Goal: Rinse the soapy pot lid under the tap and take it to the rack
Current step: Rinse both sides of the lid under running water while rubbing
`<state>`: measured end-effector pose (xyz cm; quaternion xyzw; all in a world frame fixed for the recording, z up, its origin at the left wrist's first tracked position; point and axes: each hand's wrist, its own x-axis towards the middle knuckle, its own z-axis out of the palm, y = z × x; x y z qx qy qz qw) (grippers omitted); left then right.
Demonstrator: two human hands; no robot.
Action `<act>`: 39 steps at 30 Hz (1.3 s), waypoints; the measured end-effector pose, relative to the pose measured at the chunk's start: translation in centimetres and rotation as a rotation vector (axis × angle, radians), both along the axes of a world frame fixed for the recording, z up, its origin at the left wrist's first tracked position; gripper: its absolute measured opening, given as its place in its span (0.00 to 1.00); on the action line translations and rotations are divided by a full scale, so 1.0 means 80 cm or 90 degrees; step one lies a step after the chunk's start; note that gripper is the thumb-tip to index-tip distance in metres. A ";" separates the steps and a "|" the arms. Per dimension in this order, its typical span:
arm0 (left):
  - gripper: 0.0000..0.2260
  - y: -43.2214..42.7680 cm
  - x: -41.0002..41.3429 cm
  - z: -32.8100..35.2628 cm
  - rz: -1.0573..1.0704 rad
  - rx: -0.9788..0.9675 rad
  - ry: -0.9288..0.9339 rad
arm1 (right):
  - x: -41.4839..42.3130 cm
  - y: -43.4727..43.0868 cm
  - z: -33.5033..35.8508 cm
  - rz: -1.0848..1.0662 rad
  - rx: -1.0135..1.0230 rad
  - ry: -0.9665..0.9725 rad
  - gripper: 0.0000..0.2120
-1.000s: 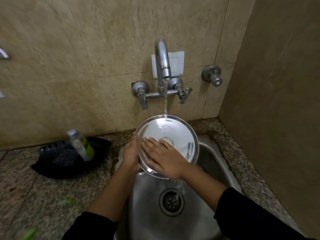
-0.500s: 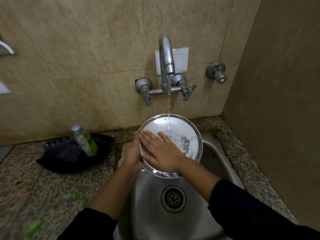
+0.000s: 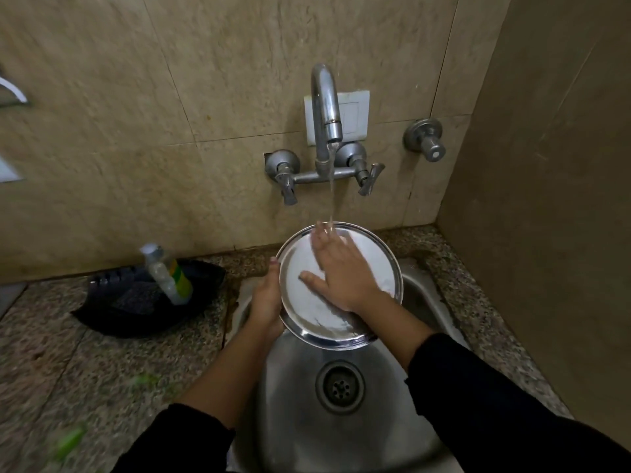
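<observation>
A round steel pot lid [image 3: 307, 315] is held tilted over the steel sink [image 3: 297, 414], with white soap film on its face. My left hand [image 3: 268, 302] grips the lid's left rim. My right hand [image 3: 341, 271] lies flat on the lid's face, fingers spread and reaching its top edge. Water runs from the wall tap [image 3: 326, 110] in a thin stream and lands on my right fingertips at the top of the lid. No rack is in view.
A black tray [image 3: 112, 302] holding a clear bottle with a green and yellow label [image 3: 169, 276] sits on the granite counter [image 3: 85, 370] left of the sink. The sink drain [image 3: 339, 387] lies below the lid. A side wall stands close on the right.
My right hand has slid up across the lid's face from its lower left to its top edge under the stream. The left hand keeps its grip on the rim.
</observation>
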<state>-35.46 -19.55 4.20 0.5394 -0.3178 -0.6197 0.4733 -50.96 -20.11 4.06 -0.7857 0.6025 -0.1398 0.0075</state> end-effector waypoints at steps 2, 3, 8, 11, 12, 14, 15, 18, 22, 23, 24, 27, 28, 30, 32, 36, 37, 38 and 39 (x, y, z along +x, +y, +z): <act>0.19 -0.002 -0.004 0.005 0.010 -0.004 0.003 | 0.017 0.011 0.001 0.127 0.009 0.026 0.36; 0.19 -0.004 -0.004 0.008 0.015 -0.002 0.000 | 0.021 0.023 0.001 0.186 0.020 0.039 0.34; 0.21 -0.008 0.009 0.009 0.019 0.017 0.060 | -0.010 0.078 -0.011 0.326 0.056 0.105 0.32; 0.22 -0.002 0.009 0.008 0.002 0.078 0.112 | -0.034 0.090 -0.008 0.330 -0.044 0.049 0.25; 0.23 0.000 0.008 0.007 -0.012 0.099 0.121 | -0.038 0.092 -0.004 0.338 -0.082 0.029 0.22; 0.20 0.002 0.006 0.007 -0.038 0.144 0.100 | -0.043 0.091 0.001 0.347 -0.135 -0.002 0.18; 0.18 0.003 0.007 0.007 -0.046 0.167 0.073 | -0.044 0.090 0.006 0.339 -0.137 -0.012 0.16; 0.15 0.000 0.016 0.009 -0.042 0.212 0.004 | -0.036 0.088 0.030 0.251 -0.103 -0.068 0.11; 0.27 -0.008 0.026 0.014 -0.130 0.162 0.011 | -0.031 0.066 0.059 0.039 0.089 -0.463 0.07; 0.29 -0.008 0.027 0.017 -0.154 0.127 -0.022 | -0.036 0.054 0.061 -0.005 0.121 -0.562 0.06; 0.30 -0.009 0.028 0.016 -0.162 0.090 -0.064 | -0.043 0.043 0.058 -0.038 0.137 -0.641 0.07; 0.26 -0.010 0.034 0.009 -0.122 -0.009 -0.134 | -0.057 0.019 0.046 -0.119 0.171 -0.784 0.13; 0.24 -0.010 0.035 0.008 -0.120 -0.033 -0.135 | -0.058 0.012 0.041 -0.141 0.176 -0.816 0.17; 0.21 -0.011 0.035 0.006 -0.111 -0.056 -0.136 | -0.058 0.002 0.035 -0.198 0.178 -0.859 0.21; 0.19 -0.011 0.030 0.005 -0.079 -0.075 -0.136 | -0.058 -0.007 0.033 -0.244 0.165 -0.828 0.22; 0.16 -0.007 0.015 0.012 -0.075 -0.120 -0.148 | -0.048 -0.026 0.040 -0.226 0.046 -0.434 0.16; 0.15 -0.005 0.009 0.017 -0.094 -0.133 -0.154 | -0.038 -0.029 0.048 -0.162 0.032 -0.353 0.13; 0.15 -0.003 0.003 0.023 -0.113 -0.146 -0.162 | -0.025 -0.033 0.055 -0.064 0.018 -0.274 0.12; 0.14 -0.002 -0.001 0.026 -0.125 -0.162 -0.171 | -0.012 -0.037 0.062 0.052 0.004 -0.207 0.11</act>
